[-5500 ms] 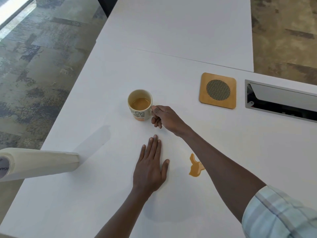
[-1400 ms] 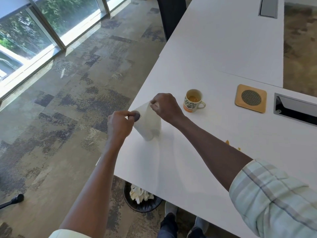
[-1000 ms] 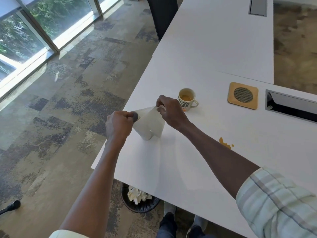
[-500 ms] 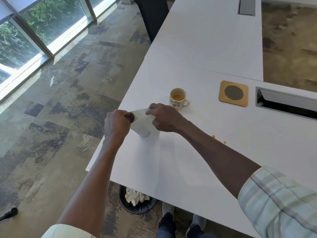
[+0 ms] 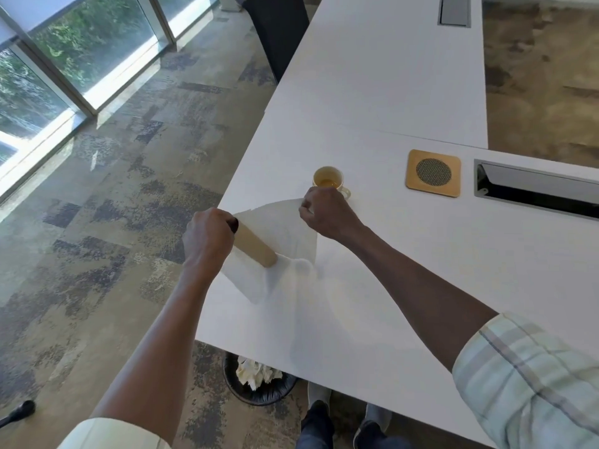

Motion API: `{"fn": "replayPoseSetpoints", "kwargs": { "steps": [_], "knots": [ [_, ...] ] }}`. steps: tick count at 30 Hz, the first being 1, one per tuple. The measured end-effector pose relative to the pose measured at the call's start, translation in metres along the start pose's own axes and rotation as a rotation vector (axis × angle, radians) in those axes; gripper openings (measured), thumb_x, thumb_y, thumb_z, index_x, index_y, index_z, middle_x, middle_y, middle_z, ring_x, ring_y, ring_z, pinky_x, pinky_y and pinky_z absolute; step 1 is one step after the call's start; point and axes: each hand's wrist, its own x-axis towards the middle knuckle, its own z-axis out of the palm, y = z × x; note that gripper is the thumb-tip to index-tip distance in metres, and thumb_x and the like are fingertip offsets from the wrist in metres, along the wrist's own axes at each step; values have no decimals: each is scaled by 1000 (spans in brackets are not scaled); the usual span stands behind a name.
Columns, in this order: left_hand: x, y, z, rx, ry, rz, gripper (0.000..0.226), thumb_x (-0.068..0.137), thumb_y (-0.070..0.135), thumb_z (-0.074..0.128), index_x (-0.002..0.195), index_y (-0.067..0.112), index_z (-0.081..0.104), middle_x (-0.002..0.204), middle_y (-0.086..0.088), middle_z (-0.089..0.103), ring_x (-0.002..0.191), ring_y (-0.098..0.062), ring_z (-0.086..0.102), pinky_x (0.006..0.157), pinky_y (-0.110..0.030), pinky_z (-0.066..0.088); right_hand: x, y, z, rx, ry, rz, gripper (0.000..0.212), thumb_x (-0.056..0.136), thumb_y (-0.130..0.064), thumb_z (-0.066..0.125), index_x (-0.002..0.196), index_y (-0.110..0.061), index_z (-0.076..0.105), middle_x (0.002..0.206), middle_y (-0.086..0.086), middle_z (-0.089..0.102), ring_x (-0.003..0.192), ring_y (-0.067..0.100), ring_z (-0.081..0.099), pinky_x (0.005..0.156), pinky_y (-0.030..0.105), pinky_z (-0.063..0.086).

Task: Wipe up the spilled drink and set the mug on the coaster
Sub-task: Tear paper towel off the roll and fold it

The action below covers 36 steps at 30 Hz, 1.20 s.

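Observation:
My left hand [image 5: 209, 239] grips one end of a paper towel roll's brown cardboard core [image 5: 254, 247], held above the table's left edge. My right hand [image 5: 325, 212] pinches the corner of a white paper towel sheet [image 5: 278, 222] that stretches from the core. Just beyond my right hand, a small patterned mug [image 5: 327, 180] with brown drink in it stands on the white table [image 5: 372, 108]. The square wooden coaster [image 5: 433, 172] with a round mesh centre lies to the mug's right, with nothing on it. My right arm hides the spill.
A recessed metal cable tray [image 5: 538, 192] sits right of the coaster, and another [image 5: 453, 9] at the far end. A black bin [image 5: 257, 380] with crumpled paper stands under the table's near edge. A dark chair [image 5: 278, 30] is at the table's left side.
My right hand has pulled the sheet out away from the roll toward the mug, so the towel is unrolled and the brown core now shows. The spill has gone out of sight behind my arm.

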Motion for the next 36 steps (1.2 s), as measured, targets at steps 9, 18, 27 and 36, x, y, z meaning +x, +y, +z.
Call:
{"fn": "replayPoseSetpoints", "kwargs": {
  "steps": [9,18,27,36],
  "knots": [
    [0,2,4,-23,16,-66,19,82,3,57,68,6,70,71,-15,60,71,-41,65,56,-33,42,-12,20,-19,104,175,66,14,80,-4,61,93,-6,64,94,7,70,84,28,63,74,35,52],
    [-2,15,6,-88,16,-81,26,90,16,54,96,12,80,84,-15,67,75,-37,61,60,-33,44,-27,14,-51,266,295,-36,45,77,-1,64,122,-6,59,115,7,69,102,17,63,88,20,47],
    [-4,26,12,-214,-25,-47,40,90,13,46,61,32,64,64,2,58,59,-18,57,48,-25,37,-24,-15,-93,328,385,-135,29,77,-7,66,105,-11,71,98,-5,72,89,10,64,78,13,47],
    [0,30,10,-275,14,-121,19,86,25,59,71,15,55,70,-2,59,61,-23,55,50,-29,36,-24,-23,-118,350,457,-174,23,76,-8,66,98,-11,72,92,-4,71,83,8,61,73,15,48]
  ]
}}
